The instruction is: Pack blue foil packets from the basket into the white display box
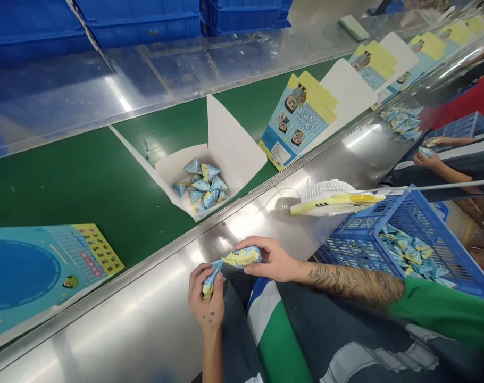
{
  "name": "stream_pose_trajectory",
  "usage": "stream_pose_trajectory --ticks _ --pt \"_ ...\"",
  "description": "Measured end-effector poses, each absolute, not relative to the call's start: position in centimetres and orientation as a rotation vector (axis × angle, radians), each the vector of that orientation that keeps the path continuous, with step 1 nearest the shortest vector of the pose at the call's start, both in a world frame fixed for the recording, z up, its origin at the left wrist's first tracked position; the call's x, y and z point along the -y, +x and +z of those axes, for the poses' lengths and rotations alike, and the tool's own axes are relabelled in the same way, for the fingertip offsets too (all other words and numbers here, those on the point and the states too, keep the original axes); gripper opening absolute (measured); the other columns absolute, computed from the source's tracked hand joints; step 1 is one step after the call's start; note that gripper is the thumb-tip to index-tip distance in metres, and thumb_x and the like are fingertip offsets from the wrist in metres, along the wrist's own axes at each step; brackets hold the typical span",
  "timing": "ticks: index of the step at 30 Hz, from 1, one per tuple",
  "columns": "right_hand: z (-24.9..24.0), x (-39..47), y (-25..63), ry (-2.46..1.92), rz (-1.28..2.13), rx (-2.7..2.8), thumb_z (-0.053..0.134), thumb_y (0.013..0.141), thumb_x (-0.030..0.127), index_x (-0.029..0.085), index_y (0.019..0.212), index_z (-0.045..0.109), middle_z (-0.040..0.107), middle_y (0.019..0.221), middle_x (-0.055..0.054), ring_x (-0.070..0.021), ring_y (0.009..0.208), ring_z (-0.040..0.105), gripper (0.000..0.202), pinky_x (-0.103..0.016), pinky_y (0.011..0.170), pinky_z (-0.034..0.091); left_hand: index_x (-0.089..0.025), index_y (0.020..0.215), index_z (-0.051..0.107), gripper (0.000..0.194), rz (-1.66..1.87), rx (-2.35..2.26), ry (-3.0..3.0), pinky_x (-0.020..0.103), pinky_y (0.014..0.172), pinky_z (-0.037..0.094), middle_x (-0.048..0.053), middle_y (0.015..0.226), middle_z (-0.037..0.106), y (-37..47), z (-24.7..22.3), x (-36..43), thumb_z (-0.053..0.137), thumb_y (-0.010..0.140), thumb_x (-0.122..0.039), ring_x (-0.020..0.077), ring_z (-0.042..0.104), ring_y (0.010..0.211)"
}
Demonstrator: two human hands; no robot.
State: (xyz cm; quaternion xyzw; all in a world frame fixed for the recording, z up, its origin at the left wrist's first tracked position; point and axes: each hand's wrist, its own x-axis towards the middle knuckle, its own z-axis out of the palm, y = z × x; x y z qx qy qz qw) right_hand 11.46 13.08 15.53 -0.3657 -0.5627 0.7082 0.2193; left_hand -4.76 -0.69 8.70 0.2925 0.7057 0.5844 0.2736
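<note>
My left hand is closed around a small blue and yellow triangular snack packet, over the steel ledge's near edge. Right beside it, my right hand pinches another packet, pale yellow and blue, its pointed end toward the left hand. The two packets meet or nearly meet; whether they are joined I cannot tell. Beyond the hands, an open white-lined carton stands on the green conveyor belt, with several similar packets inside.
A blue crate of packets stands at right, near a white and yellow handheld fan on the steel ledge. Printed cartons line the belt. A flat blue carton lies left. Another person's hands hold a packet.
</note>
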Motion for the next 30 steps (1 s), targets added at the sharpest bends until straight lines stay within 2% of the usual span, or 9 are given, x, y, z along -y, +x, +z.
stream_pose_trajectory --ticks 4,10,17,21,24,26,28,30 --pt "16.1 -11.4 12.2 -1.04 1.98 1.602 0.088 0.081 0.038 0.021 0.12 0.075 0.076 0.106 -0.005 -0.0158 0.087 0.07 0.045 -0.029 0.08 0.06 -0.022 0.098 0.077 0.011 1.643 -1.88 0.723 0.027 0.066 0.066 0.005 0.112 0.071 -3.9 7.9 2.4 0.081 0.088 -0.021 0.0172 0.071 0.094" --pt "16.4 -10.4 12.7 -1.015 1.938 1.714 0.086 0.082 0.036 0.02 0.119 0.075 0.076 0.105 -0.005 -0.0156 0.087 0.07 0.042 -0.028 0.079 0.06 -0.021 0.101 0.076 0.013 1.692 -1.859 0.7 0.033 0.072 0.066 0.007 0.115 0.07 -2.4 6.1 4.4 0.08 0.089 -0.021 0.0217 0.072 0.102" --pt "15.6 -11.8 12.7 -1.027 1.905 1.729 0.086 0.081 0.035 0.02 0.116 0.076 0.075 0.103 -0.004 -0.0157 0.087 0.07 0.04 -0.027 0.076 0.059 -0.02 0.1 0.076 0.012 1.7 -1.891 0.695 0.036 0.078 0.065 0.007 0.113 0.071 -2.1 5.4 3.4 0.081 0.09 -0.022 0.0214 0.071 0.103" --pt "14.6 -13.4 12.8 -1.089 1.873 1.748 0.085 0.083 0.04 0.021 0.118 0.076 0.077 0.107 -0.005 -0.0185 0.093 0.072 0.041 -0.031 0.081 0.061 -0.019 0.098 0.076 0.01 1.719 -1.86 0.635 0.032 0.069 0.067 0.007 0.111 0.07 -2.0 4.5 1.5 0.081 0.089 -0.022 0.0202 0.071 0.098" --pt "13.9 -14.3 12.9 -1.119 1.802 1.822 0.085 0.084 0.045 0.021 0.12 0.075 0.078 0.111 -0.006 -0.0196 0.093 0.073 0.044 -0.032 0.081 0.061 -0.02 0.098 0.076 0.01 1.73 -1.817 0.595 0.029 0.061 0.067 0.006 0.111 0.07 -1.7 3.1 0.6 0.08 0.09 -0.023 0.0175 0.072 0.088" --pt "13.7 -14.9 12.8 -1.108 1.739 1.903 0.084 0.085 0.047 0.021 0.121 0.075 0.078 0.114 -0.007 -0.0198 0.094 0.073 0.045 -0.032 0.08 0.062 -0.021 0.098 0.077 0.009 1.726 -1.815 0.575 0.028 0.06 0.065 0.005 0.112 0.07 -1.5 2.4 0.5 0.08 0.09 -0.023 0.0175 0.073 0.088" --pt "13.8 -15.8 12.4 -1.075 1.644 1.983 0.083 0.087 0.047 0.022 0.121 0.075 0.078 0.114 -0.007 -0.0198 0.095 0.074 0.043 -0.032 0.082 0.062 -0.022 0.099 0.076 0.01 1.72 -1.843 0.564 0.029 0.066 0.065 0.006 0.113 0.07 -1.4 2.3 0.4 0.079 0.09 -0.023 0.0186 0.073 0.094" --pt "13.7 -17.3 11.3 -1.041 1.479 2.003 0.082 0.089 0.046 0.024 0.121 0.074 0.078 0.117 -0.007 -0.0206 0.102 0.074 0.04 -0.034 0.089 0.063 -0.022 0.102 0.075 0.013 1.72 -1.903 0.667 0.034 0.082 0.065 0.006 0.114 0.071 -1.7 3.4 0.0 0.079 0.09 -0.022 0.0196 0.072 0.102"
